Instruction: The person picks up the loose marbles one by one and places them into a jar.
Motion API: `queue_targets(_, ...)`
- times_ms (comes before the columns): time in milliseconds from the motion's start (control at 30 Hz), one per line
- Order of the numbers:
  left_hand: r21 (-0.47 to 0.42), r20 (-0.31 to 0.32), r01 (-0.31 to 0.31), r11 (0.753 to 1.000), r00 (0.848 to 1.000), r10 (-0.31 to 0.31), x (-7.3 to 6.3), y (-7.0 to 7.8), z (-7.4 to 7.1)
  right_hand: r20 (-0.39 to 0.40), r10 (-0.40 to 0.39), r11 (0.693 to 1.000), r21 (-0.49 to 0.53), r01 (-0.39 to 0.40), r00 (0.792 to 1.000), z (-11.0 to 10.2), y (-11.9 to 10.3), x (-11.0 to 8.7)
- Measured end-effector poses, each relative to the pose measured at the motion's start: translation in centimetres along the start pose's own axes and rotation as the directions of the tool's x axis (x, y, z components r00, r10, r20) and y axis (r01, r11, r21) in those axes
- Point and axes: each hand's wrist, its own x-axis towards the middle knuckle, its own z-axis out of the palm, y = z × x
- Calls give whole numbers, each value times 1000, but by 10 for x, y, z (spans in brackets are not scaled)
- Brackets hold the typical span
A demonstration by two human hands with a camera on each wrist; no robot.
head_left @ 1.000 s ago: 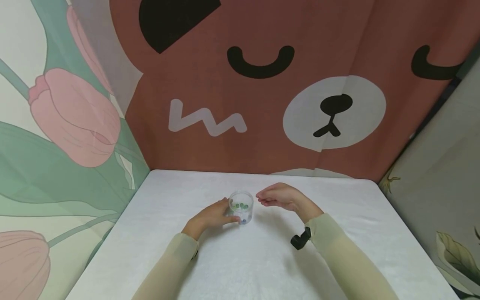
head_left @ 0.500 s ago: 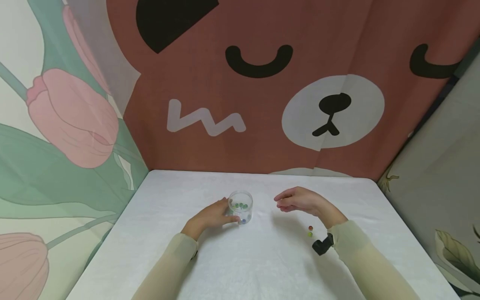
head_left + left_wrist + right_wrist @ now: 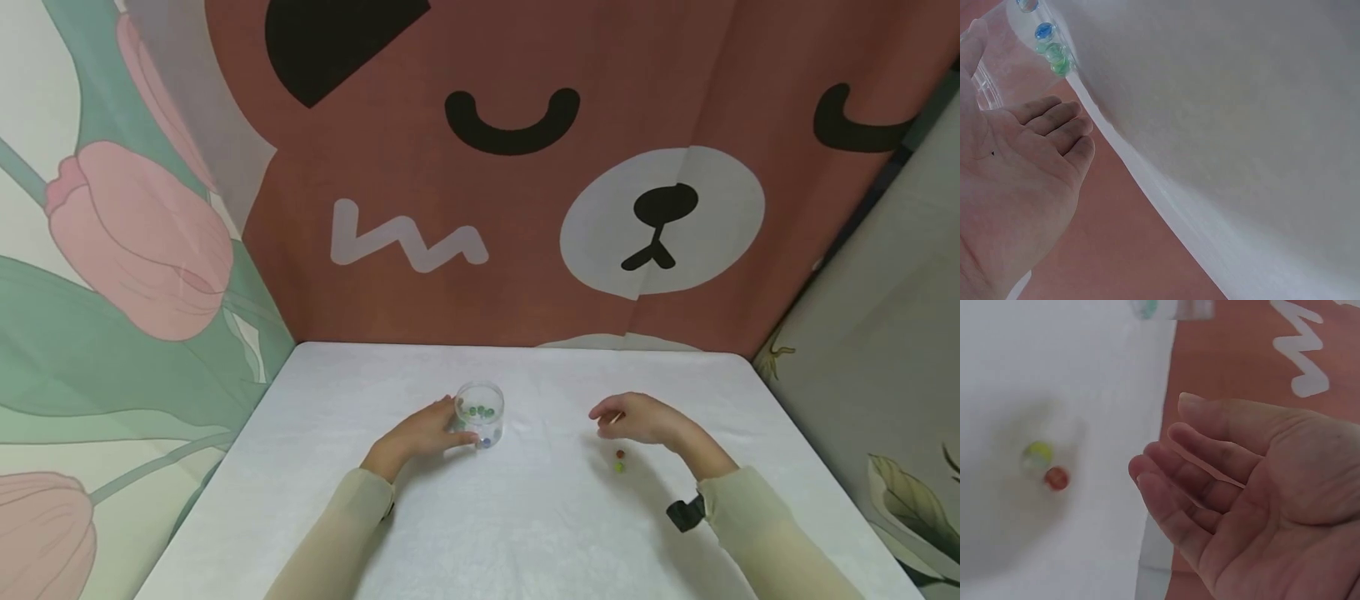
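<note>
A clear round jar [image 3: 491,426] stands on the white table, with several green marbles and a blue marble [image 3: 1044,30] inside. My left hand [image 3: 422,431] holds the jar from its left side, thumb at the front and fingers behind. To the right, my right hand [image 3: 643,418] hovers over the table with its fingers loosely bent and nothing in them. Just below its fingertips in the head view lie a red marble [image 3: 620,454] and a yellow-green marble [image 3: 618,467], close together; the right wrist view shows both of them left of the hand.
The white table [image 3: 525,533] reaches back to a brown curtain [image 3: 525,300] printed with a bear's face. A floral curtain [image 3: 142,242] hangs along the left side, and a pale one [image 3: 885,333] along the right.
My right hand has moved from beside the jar to the right, toward the red and yellow-green marbles, which its arm hid at first. My left hand stays at the jar.
</note>
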Motion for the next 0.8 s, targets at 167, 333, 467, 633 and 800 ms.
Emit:
queue_targets(167,-2,-1,5,1000,1000,-5,0,0,0,-38,-25,993,-113,21,999,6,20,-3)
queue_targets(333,-9,0,8,1000,1000,-8,-1,1,0,-56,-69,986,-156,60,996,14,36,-6)
queue_targets(467,-8,-5,10,1000,1000,-10,-1,1,1,-82,-104,980,-180,87,991,23,48,-9)
queue_targets(633,-7,-8,13,1000,1000,-13,0,-1,1,-99,-184,953,-261,153,978,33,59,-8)
queue_targets(800,-19,-2,17,1000,1000,-17,2,-4,3,-107,-269,919,-327,222,957,41,66,-7)
